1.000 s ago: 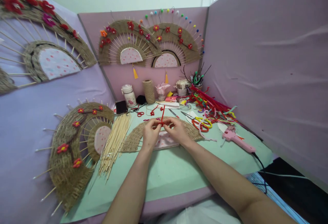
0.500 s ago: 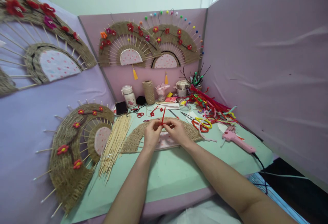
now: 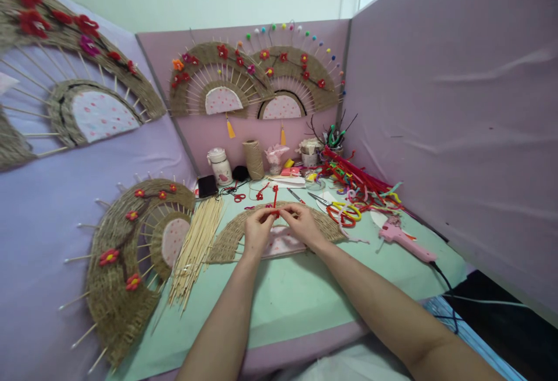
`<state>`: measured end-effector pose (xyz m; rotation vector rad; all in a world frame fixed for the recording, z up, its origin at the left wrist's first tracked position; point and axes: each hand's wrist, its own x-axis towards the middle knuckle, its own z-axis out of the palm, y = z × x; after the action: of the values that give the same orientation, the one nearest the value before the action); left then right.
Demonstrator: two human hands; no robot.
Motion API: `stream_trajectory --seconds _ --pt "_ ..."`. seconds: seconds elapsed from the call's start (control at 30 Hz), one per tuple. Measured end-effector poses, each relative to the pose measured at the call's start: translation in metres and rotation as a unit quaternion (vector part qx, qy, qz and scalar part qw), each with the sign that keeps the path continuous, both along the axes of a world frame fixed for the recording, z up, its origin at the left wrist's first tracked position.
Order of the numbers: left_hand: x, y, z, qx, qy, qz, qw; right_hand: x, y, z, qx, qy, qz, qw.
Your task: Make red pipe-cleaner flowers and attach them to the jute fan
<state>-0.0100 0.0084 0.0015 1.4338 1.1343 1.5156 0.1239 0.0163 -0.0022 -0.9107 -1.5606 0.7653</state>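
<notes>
A red pipe cleaner (image 3: 275, 196) is pinched between the fingertips of both hands, one end standing up and the rest bunched low between the fingers. My left hand (image 3: 259, 227) grips it from the left, and my right hand (image 3: 299, 224) from the right. Under the hands lies a twine-woven fan (image 3: 229, 235) with a pale spotted half-round centre, partly covered by them. Just behind it are small red pipe-cleaner pieces (image 3: 260, 193). The exact shape at the fingertips is too small to make out.
Bamboo sticks (image 3: 196, 253) lie left of the fan. On the right are scissors (image 3: 344, 212), a pink glue gun (image 3: 405, 241) with a cord, and a heap of pipe cleaners (image 3: 361, 180). A bottle (image 3: 220, 166) and twine spool (image 3: 253, 160) stand behind. Decorated fans (image 3: 131, 253) lean on the walls.
The raised end of the red pipe cleaner leans less to the right and stands nearly upright. Both hands keep their pinch in almost the same place. The view has tipped slightly upward.
</notes>
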Motion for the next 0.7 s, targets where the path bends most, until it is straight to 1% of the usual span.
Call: stream_trajectory --seconds 0.23,0.4,0.5,0.6,0.7 --pt "-0.0026 0.0004 -0.0013 -0.005 0.042 0.016 0.999 -0.0002 0.0008 -0.0001 -0.003 -0.007 -0.023 1.000" --pt "-0.0027 -0.0006 -0.0014 0.007 0.064 0.023 0.998 0.0004 0.0001 0.0000 -0.002 0.005 -0.024 1.000" --pt "-0.0016 -0.0023 0.0000 0.009 0.077 0.021 0.997 0.0023 -0.0016 0.0026 0.028 0.000 -0.004 1.000" --pt "-0.0010 -0.0043 0.0017 0.010 0.082 0.025 0.996 0.0035 -0.0016 0.0031 0.066 -0.030 0.014 0.997" --pt "-0.0006 -0.0058 0.0032 0.008 0.085 0.026 0.996 0.0033 -0.0002 0.0013 0.072 -0.056 0.008 0.996"
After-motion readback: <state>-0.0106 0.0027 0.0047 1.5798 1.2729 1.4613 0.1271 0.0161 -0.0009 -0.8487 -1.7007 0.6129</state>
